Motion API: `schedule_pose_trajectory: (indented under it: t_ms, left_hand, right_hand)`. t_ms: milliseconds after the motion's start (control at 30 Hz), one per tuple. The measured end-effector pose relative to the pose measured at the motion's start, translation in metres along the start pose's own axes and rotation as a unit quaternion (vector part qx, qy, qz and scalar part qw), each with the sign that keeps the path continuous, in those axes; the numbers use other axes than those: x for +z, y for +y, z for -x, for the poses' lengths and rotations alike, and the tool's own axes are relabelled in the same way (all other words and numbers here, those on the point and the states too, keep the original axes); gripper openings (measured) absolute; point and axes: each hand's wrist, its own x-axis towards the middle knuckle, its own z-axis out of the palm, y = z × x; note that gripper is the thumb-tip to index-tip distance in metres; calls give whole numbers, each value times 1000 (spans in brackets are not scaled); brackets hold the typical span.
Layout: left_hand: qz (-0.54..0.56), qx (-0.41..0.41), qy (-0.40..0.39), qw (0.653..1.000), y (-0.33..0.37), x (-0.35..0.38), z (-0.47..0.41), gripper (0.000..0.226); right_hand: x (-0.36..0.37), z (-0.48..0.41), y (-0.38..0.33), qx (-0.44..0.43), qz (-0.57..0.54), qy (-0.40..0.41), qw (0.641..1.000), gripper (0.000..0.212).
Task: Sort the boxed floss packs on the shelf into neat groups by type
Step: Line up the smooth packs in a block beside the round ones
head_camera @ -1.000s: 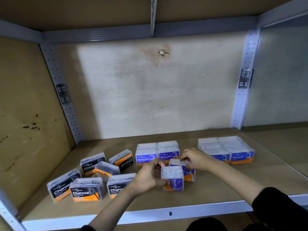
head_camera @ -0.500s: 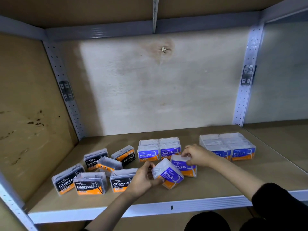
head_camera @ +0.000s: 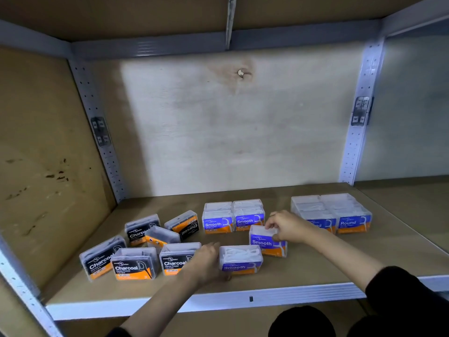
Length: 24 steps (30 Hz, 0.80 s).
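Note:
Purple Smooth floss boxes stand in a tidy block at mid-shelf. In front of that block, my right hand pinches the top of another Smooth box. Nearest the front edge, a further Smooth box stands upright with my left hand gripping its left side. Several black Charcoal boxes lie loosely scattered at the left, some tilted. Blue Round boxes form a neat block at the right.
The wooden shelf board has a white metal front lip. A wooden side wall closes the left, a pale back panel the rear. A perforated upright stands at the right, with another shelf bay beyond it.
My left hand has turned its tilted Smooth box upright and set it down near the front edge. My right hand stays on the other Smooth box.

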Motion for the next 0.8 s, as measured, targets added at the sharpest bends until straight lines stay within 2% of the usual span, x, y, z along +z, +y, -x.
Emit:
schedule_pose_trajectory:
  t_ms: [200,367,800]
  left_hand:
    - [5,47,56,997,11,-4,5,80]
    - [-104,119,58,986,23,0,8,65]
    - [-180,54,60,980,31,1,-19,60]
  right_hand:
    - [0,1,-1,-6,14,-4,1000,42]
    - [4,3,-2,-9,37,8,999,42]
    - [11,3,-3,-2,38,31,999,43]
